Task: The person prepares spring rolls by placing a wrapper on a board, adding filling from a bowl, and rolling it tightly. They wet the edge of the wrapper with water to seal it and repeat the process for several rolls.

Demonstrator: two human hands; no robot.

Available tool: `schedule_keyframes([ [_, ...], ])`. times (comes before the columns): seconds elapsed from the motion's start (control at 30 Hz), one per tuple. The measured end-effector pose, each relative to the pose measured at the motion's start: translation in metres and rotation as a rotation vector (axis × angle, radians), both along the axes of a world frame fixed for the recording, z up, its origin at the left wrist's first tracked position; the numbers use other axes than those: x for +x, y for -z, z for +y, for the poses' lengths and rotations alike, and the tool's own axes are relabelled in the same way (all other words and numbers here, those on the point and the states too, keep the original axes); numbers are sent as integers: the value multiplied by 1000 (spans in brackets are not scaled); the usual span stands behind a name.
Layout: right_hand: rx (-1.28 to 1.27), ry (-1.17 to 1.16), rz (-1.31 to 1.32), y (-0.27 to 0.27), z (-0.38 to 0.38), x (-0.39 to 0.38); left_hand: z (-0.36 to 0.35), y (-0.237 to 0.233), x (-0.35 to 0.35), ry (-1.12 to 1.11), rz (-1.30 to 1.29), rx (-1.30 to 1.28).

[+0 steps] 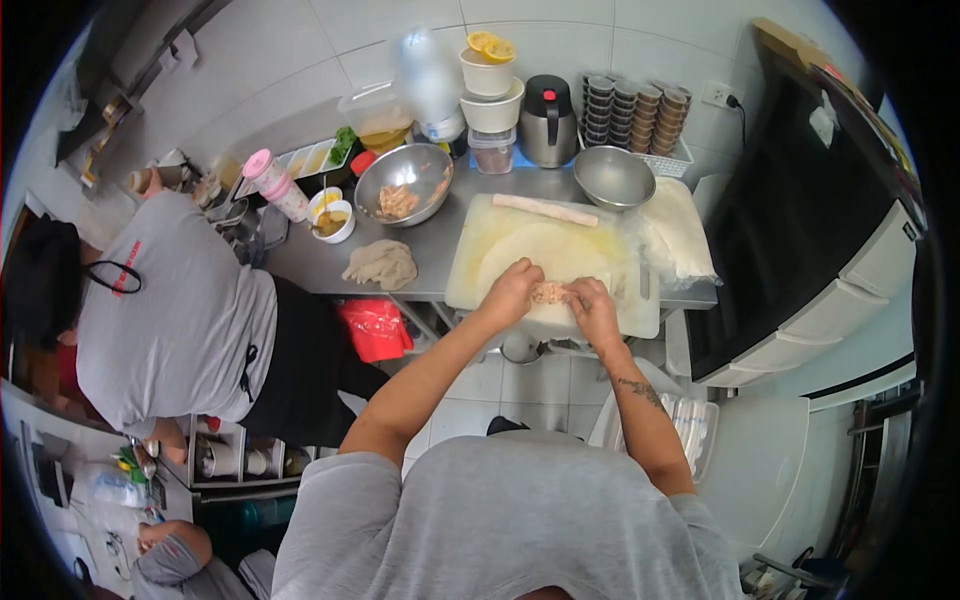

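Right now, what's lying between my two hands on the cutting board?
A small heap of pinkish minced filling lies between the left hand and the right hand, on the near edge of the pale wrapper; the head view shows it.

A working commercial kitchen. White-tiled walls back a steel counter (420, 255) crowded with steel bowls (404, 182), stacked sauce cups (637, 112) and tubs (490, 95). A cutting board (520, 240) lies there, beside a co-worker (175, 315) in an apron.

Two steel bowls (415, 165), one cutting board (465, 295), one roll (545, 209), one jug (548, 122).
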State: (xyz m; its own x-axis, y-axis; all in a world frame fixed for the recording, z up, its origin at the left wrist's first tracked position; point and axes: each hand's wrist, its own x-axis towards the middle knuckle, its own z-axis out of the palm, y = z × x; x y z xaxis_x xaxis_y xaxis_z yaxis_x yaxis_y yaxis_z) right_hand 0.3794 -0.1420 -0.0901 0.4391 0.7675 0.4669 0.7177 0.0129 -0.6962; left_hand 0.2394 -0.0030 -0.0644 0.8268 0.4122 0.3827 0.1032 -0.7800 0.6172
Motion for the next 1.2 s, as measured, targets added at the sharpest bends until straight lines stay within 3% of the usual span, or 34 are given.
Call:
schedule_keyframes([
  [0.2,-18,-45,54,4,-5,11,9,15,-1,-45,-38,93],
  [0.3,-13,-70,135,-8,-7,13,15,-6,-7,-58,-9,-176],
  [0.37,25,-59,172,-20,-7,5,13,-14,-4,-50,-50,-105],
  [0.47,68,-73,-102,-23,5,-7,0,2,-1,-20,-53,39],
  [0.6,105,-83,-252,-1,23,-18,-2,25,5,-5,-29,197],
  [0.7,35,-120,-272,-3,24,-13,5,13,0,-3,3,188],
  [0.8,-40,-107,-194,-13,21,-13,9,1,-9,-42,16,208],
  [0.87,78,-58,-232,-17,26,-18,10,1,-13,-22,74,237],
  [1.03,-183,-233,-134,-2,25,-1,20,20,-14,52,201,153],
  [1.13,-175,-215,-123,-11,26,7,26,17,-18,73,263,189],
  [1.2,-106,-185,-86,-14,16,2,24,9,-25,67,115,106],
])
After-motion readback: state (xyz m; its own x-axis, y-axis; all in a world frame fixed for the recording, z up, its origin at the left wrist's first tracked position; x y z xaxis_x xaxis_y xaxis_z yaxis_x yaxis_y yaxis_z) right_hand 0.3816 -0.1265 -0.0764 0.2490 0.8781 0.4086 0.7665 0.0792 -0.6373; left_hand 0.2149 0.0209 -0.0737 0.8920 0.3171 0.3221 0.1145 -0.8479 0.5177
